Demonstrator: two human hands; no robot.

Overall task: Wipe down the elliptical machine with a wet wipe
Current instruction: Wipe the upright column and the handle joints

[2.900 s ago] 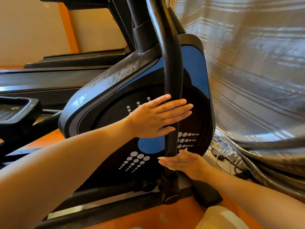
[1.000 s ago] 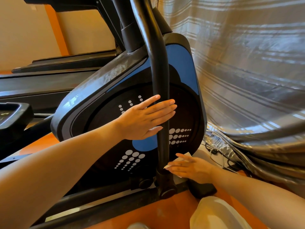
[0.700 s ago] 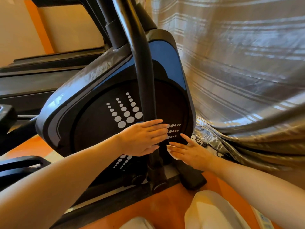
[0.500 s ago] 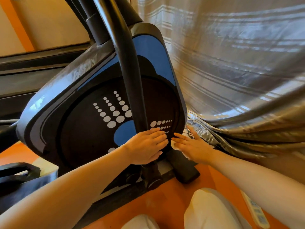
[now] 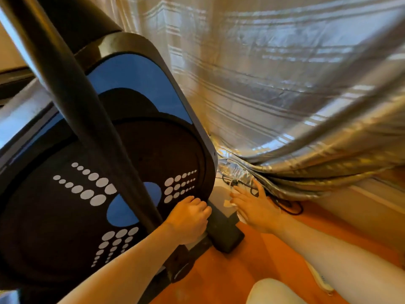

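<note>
Nearest us, our knee [image 5: 271, 291] rests on the orange floor [image 5: 258, 255], and a white remote-like object [image 5: 318, 279] lies by our right forearm. Since a moment ago we have leaned in and dropped lower: both hands have slid down off the upright swing arm [image 5: 87, 119] toward the base, so we judge the wiping has moved on from the arm to the lower front end of the elliptical machine [image 5: 153, 150]. Our left hand [image 5: 189, 218] now curls loosely against the bottom front corner of the housing, steadying us; what, if anything, its fingers enclose we cannot tell. Our right hand [image 5: 255, 205] is spread flat, fingers straight, pressing the wet wipe [image 5: 228, 203] near the front foot [image 5: 225, 231]. Beyond it, black cables [image 5: 285, 205] run under the striped curtain [image 5: 285, 84].
</note>
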